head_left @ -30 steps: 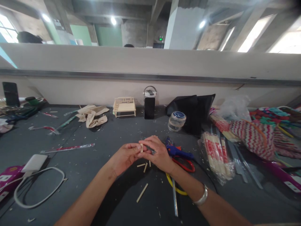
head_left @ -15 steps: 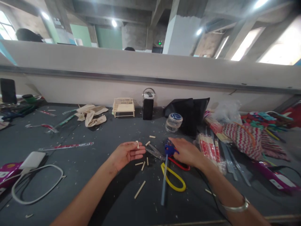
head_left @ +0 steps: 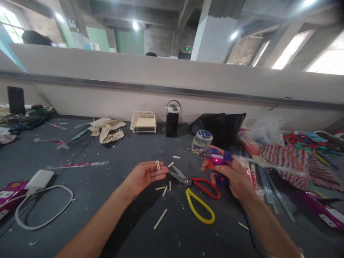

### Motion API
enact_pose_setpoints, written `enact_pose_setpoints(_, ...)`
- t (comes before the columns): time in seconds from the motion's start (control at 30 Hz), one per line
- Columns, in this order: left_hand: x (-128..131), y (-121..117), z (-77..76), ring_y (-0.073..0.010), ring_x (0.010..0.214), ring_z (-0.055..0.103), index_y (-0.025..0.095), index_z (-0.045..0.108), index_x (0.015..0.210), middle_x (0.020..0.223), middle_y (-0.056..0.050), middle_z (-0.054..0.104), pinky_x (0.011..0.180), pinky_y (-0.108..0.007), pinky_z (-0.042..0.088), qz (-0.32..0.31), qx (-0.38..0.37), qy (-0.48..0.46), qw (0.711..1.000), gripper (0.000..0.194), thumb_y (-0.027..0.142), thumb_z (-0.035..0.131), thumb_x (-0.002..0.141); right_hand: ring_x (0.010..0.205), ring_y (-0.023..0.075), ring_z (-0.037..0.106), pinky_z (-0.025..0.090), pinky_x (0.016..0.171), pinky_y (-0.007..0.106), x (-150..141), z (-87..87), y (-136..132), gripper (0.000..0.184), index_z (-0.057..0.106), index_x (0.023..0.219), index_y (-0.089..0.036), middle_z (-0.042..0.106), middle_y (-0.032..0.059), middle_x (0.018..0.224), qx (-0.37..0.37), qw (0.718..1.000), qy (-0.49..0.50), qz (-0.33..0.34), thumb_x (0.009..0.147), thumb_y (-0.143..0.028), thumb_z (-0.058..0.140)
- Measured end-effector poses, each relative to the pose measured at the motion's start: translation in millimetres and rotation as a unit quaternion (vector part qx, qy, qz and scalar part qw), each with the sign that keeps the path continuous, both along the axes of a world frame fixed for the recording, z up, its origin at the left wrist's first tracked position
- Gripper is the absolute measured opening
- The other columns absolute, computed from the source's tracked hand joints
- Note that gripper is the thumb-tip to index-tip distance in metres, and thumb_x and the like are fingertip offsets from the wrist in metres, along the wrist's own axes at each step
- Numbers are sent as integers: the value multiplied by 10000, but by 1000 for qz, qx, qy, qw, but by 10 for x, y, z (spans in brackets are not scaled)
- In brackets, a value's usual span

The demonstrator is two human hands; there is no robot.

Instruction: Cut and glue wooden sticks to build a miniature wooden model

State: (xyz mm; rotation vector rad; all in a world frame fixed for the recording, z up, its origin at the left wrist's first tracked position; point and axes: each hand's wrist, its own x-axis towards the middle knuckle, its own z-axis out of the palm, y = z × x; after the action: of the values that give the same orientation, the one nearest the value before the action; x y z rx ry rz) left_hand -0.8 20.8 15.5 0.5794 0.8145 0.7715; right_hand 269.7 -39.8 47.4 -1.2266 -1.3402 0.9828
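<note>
My left hand [head_left: 146,174] hovers palm-up over the dark table, pinching two short wooden stick pieces [head_left: 157,165] between thumb and fingertips. My right hand [head_left: 233,175] grips a blue glue gun [head_left: 218,158] by its handle, lifted off the table, nozzle pointing left toward the sticks, a red light glowing on its side. Between the hands lie scissors [head_left: 197,191] with one red and one yellow handle loop, blades toward the left hand. Several cut stick bits [head_left: 161,219] are scattered below and beside the left hand.
A small wooden model frame [head_left: 143,122], a black bottle [head_left: 172,120] and a clear jar [head_left: 202,139] stand at the back. Packs of chopsticks [head_left: 248,172] and striped knit fabric [head_left: 290,161] crowd the right. A white charger and cable [head_left: 40,199] lie left.
My right hand left the sticks, reached right to the glue gun, and has lifted it off the table. My left hand kept the stick pieces and stayed put.
</note>
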Motion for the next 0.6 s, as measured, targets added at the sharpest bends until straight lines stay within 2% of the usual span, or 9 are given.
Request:
enact_pose_setpoints(0.07, -1, -5, 0, -224, 850, 694, 48, 675, 896, 911, -178, 717, 825, -324, 538, -6, 4, -2, 1000, 160, 91, 550, 807, 440, 107, 529, 434, 386, 236, -241, 37, -23, 572, 360, 1338, -181, 659, 37, 785, -27, 998, 34, 36, 827, -340, 561)
enact_pose_setpoints(0.13, -5, -7, 0, -231, 864, 692, 50, 670, 905, 913, -183, 716, 828, -325, 535, -18, 7, -4, 1000, 157, 92, 560, 801, 412, 93, 499, 422, 385, 225, -471, 0, -21, 577, 355, 1328, -172, 638, 4, 706, -41, 997, 26, 67, 837, -388, 567)
enact_pose_setpoints(0.23, -10, -10, 2, -235, 872, 691, 50, 666, 915, 915, -191, 715, 824, -322, 534, -26, 6, 0, 1000, 160, 107, 562, 807, 433, 93, 504, 430, 393, 213, -662, -122, -5, 573, 331, 1339, -186, 607, -22, 663, -40, 997, -15, 69, 862, -420, 543)
enact_pose_setpoints(0.37, 16, -28, 2, -240, 875, 690, 49, 666, 914, 915, -199, 715, 815, -328, 541, -28, -1, 17, 999, 159, 120, 567, 811, 460, 89, 505, 434, 403, 200, -653, -238, -17, 537, 332, 1329, -222, 593, -32, 666, -31, 998, -25, 53, 874, -425, 534)
enact_pose_setpoints(0.6, 60, -56, -30, -244, 900, 684, 54, 676, 912, 942, -189, 713, 810, -322, 545, -41, -1, 6, 999, 154, 120, 588, 804, 461, 85, 497, 438, 434, 210, -638, -273, -65, 480, 360, 1306, -250, 559, -48, 649, -40, 996, -54, 62, 883, -402, 528)
